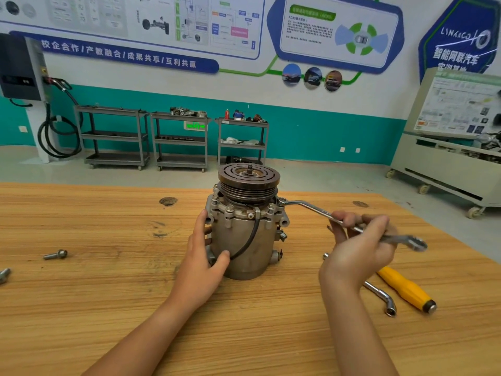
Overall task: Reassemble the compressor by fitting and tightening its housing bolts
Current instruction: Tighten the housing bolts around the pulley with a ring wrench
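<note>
The grey metal compressor point(248, 234) stands upright on the wooden table point(108, 294), its dark grooved pulley on top. Several housing bolts point(230, 208) stick up around its upper flange. My left hand point(202, 256) wraps the left side of the body, thumb on the front near the black cable. My right hand point(357, 248) grips the shaft of an offset ring wrench point(311, 208). The wrench's far ring sits on a bolt at the flange's right edge point(282, 201); its near end sticks out past my fingers.
Two loose bolts lie at the left: one point(55, 255) on the table, another point(5, 275) at the frame edge. A yellow-handled screwdriver point(406, 290) and an L-shaped socket wrench point(381, 297) lie at the right. Carts line the far wall.
</note>
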Available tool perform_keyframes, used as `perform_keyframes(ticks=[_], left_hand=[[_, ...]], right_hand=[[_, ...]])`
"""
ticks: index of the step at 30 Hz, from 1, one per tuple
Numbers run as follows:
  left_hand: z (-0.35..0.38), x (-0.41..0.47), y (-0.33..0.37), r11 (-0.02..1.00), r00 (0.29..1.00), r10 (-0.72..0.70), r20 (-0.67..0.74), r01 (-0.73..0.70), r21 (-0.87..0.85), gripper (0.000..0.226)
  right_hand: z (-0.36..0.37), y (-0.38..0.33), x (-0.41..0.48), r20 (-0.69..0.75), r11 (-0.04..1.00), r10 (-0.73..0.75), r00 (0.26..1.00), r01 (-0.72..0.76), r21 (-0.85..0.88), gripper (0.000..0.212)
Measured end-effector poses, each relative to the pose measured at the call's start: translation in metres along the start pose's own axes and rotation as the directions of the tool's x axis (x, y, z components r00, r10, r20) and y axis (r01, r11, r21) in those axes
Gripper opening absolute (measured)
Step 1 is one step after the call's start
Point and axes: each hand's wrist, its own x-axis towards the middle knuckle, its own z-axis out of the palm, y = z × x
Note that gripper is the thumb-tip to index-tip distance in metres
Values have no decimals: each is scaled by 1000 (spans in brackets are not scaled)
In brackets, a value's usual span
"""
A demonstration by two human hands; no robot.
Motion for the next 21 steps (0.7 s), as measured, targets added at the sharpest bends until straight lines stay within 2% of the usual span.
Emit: perform_keyframes(ticks=[3, 7, 10, 12, 13, 15, 16, 21], left_hand=[[-1, -1, 2, 1000, 1000, 4, 3, -3, -12, 92], [-2, -3, 7, 1000, 1000, -4, 18, 4, -24, 93], [-2, -3, 6, 999, 998, -30, 51, 32, -28, 89], [0, -3, 3, 998, 997, -61, 54, 61, 8, 72], [0, -4, 3, 998, 997, -66, 47, 65, 26, 59], [0, -4, 3, 997, 1000, 13, 27, -15, 71, 37], [0, -3, 4, 995, 999, 47, 26, -49, 86, 32], [1, 1, 6, 998, 997, 69, 34, -69, 6, 63]], right_hand=[[-9, 0, -38, 196, 986, -129, 972, 148, -82, 21], [-5, 5, -67, 453, 910, -264, 852, 376, -176, 15], [10, 14, -83, 644, 760, -362, 674, 614, -215, 13], [23, 25, -95, 746, 640, -366, 557, 733, -233, 13], [31, 31, -99, 778, 579, -359, 516, 777, -249, 14], [43, 40, -99, 812, 476, -366, 454, 842, -256, 23], [47, 43, -97, 816, 443, -387, 429, 863, -243, 29], [54, 48, -74, 781, 398, -571, 254, 917, -8, 43]])
